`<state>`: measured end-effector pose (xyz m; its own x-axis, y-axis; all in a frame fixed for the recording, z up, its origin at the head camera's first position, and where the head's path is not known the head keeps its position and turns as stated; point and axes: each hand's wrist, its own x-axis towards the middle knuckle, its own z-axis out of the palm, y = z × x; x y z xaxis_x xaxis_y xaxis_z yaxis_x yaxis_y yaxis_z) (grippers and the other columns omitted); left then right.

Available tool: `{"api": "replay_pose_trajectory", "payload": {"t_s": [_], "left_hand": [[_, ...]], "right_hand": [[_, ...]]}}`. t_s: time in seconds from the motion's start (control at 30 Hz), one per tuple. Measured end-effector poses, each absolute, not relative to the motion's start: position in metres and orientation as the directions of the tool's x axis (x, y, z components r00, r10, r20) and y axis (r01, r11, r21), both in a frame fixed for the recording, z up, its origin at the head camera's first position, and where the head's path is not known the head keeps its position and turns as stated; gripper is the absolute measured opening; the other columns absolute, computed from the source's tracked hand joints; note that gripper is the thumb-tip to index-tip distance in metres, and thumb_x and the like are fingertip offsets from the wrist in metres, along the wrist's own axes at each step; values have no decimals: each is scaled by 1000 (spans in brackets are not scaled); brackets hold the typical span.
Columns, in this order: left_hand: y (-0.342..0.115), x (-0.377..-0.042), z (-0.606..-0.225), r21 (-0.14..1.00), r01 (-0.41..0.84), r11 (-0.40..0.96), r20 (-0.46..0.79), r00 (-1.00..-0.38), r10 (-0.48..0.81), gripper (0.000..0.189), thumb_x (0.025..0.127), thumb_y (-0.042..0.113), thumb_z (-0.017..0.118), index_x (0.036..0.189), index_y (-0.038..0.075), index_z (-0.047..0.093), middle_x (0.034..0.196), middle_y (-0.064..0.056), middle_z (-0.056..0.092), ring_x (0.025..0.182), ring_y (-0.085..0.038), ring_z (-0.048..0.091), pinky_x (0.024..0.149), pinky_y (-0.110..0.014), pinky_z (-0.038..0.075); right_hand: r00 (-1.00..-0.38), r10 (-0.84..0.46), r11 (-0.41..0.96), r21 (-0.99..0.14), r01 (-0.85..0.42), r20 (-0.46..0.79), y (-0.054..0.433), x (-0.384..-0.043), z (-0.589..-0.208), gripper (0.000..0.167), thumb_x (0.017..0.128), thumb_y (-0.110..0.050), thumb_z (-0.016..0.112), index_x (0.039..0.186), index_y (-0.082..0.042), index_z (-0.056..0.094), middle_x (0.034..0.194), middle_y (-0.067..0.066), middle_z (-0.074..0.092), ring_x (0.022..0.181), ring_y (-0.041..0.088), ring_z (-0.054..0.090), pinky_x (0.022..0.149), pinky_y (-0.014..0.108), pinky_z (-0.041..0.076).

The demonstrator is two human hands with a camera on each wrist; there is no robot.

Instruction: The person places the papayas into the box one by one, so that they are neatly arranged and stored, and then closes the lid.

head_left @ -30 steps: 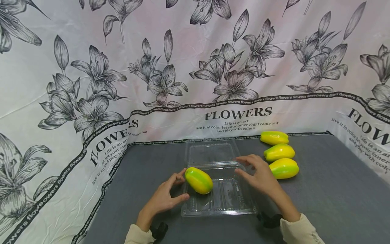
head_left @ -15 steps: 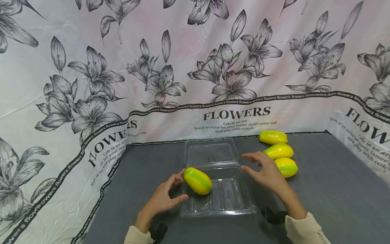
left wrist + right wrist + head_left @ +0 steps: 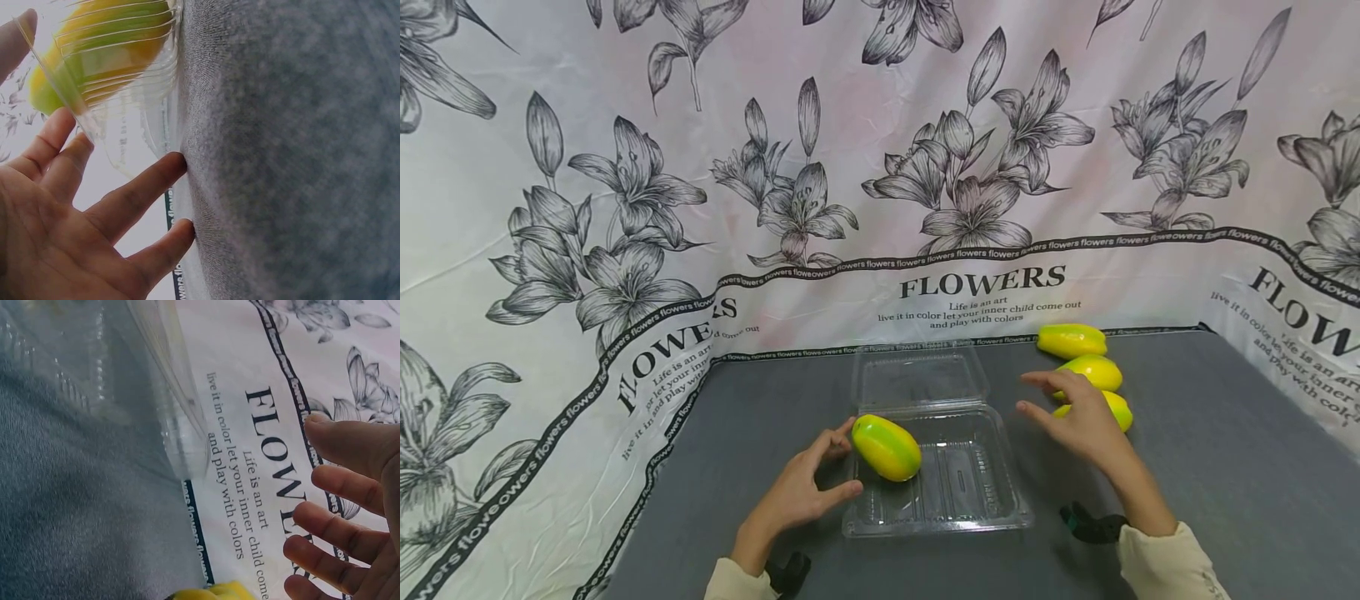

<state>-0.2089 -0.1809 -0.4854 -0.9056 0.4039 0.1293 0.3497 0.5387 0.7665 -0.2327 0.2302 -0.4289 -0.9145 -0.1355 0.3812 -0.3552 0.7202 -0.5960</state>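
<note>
Lower centre: clamshell container [image 3: 958, 487], clear glossy plastic; papaya [image 3: 887, 448], smooth, glossy. Grey tablecloth [image 3: 752, 417], matt, finely textured. Upper frame: floral curtain [image 3: 880, 167], creased cloth, faint sheen.

Pale cloth backdrop [image 3: 865, 108] across far, left and right sides; dark lily prints [image 3: 973, 208]; "FLOWERS" lettering [image 3: 982, 282] low; grey tabletop [image 3: 760, 408] below.

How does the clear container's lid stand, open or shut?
Open. In the head view, the lid is folded back beyond the base, leaving the yellow-green fruit inside uncovered.
</note>
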Motion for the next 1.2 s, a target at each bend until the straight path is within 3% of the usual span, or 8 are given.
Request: {"api": "replay_pose_trajectory", "payload": {"t_s": [0.5,0.7,1.0,1.2], "left_hand": [[-180,-210,-486,767,356,534,133,-902,411,42,91,35,78,120,27,49,166,13,32,135,-28,58,111,-66,40],[-181,-210,-487,766,360,534,135,-901,413,43,90,35,79,120,27,49,165,14,32,135,-28,58,111,-65,41],[-181,-210,-487,766,357,535,134,-902,409,43,90,35,79,120,27,49,165,14,32,135,-28,59,112,-65,40],[-182,-210,-487,764,352,540,128,-904,407,43,89,34,79,120,26,50,165,15,31,136,-28,58,113,-66,39]], "right_hand": [[-919,-65,745,-594,-304,389,257,-236,-427,46,91,-25,78,127,1,66,127,25,67,119,44,57,97,65,43],[-937,-60,772,-578,-263,345,269,-236,-428,49,91,-27,78,128,2,65,130,30,62,124,52,46,100,72,33],[-954,-120,836,-491,-245,273,283,-237,-430,57,87,-28,81,132,0,62,136,33,56,120,57,44,86,71,33],[-965,-130,849,-478,-227,227,291,-238,-433,59,88,-29,80,135,-2,59,140,34,53,124,58,41,85,69,32]]}}
